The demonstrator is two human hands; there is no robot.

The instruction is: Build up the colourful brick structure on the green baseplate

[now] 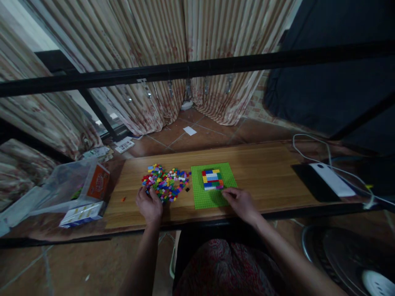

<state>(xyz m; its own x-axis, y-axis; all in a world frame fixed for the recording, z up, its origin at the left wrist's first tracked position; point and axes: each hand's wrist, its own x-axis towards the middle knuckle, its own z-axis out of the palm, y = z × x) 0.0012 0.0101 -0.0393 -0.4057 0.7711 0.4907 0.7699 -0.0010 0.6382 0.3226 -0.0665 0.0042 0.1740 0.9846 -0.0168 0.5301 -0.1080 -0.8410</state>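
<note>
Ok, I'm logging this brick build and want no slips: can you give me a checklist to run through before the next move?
1. Green baseplate flat on the wooden table: ok.
2. Block of bricks sits on the baseplate: ok.
3. Right hand at the baseplate's near right edge: ok.
4. Left hand at the loose brick pile: ok.
5. A brick in either hand's grip: cannot tell.
6. All loose bricks kept in the pile: not ok, a small red piece lies apart to the left.

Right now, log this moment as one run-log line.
left hand: in loose brick pile | right hand: on green baseplate, beside brick patch | surface: wooden desk
</note>
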